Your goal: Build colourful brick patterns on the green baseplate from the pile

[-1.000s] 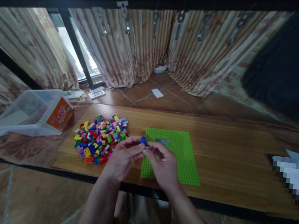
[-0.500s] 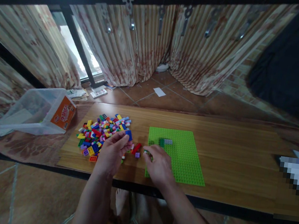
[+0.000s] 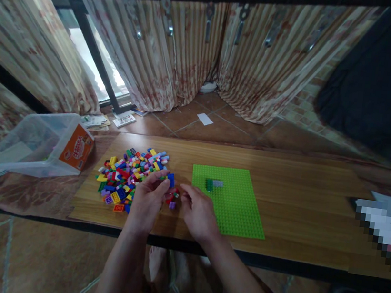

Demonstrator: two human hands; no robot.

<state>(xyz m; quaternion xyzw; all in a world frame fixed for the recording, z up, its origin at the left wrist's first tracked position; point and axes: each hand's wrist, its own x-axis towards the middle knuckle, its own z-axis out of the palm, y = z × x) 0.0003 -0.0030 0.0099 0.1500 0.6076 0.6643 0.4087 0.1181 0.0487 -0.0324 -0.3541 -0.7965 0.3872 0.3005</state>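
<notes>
Pinched between the thumb and fingers of my left hand [image 3: 147, 203] is a blue toy brick [image 3: 171, 180], held just above the right side of a heap of mixed bricks [image 3: 125, 175]. My right hand [image 3: 198, 215] is curled, its fingertips close to the blue brick; what they hold, if anything, is hidden. Below and between the hands lie a purple brick [image 3: 172, 205] and a partly covered red brick [image 3: 168, 201]. A green baseplate [image 3: 237, 209] spreads behind my right hand. On its upper left a dark green brick [image 3: 209, 185] and a grey brick [image 3: 218, 183] stand side by side.
A clear plastic bin [image 3: 33, 144] with an orange label lies at the left end of the wooden table [image 3: 303, 204]. Papers and a dark-edged, blurred-out object [image 3: 382, 229] are at the far right. Curtains [image 3: 177, 62] hang beyond the table.
My right hand has moved left from the baseplate's edge toward my left hand. The left hand still grips the blue brick, now turned more upright. The whole view has shifted slightly.
</notes>
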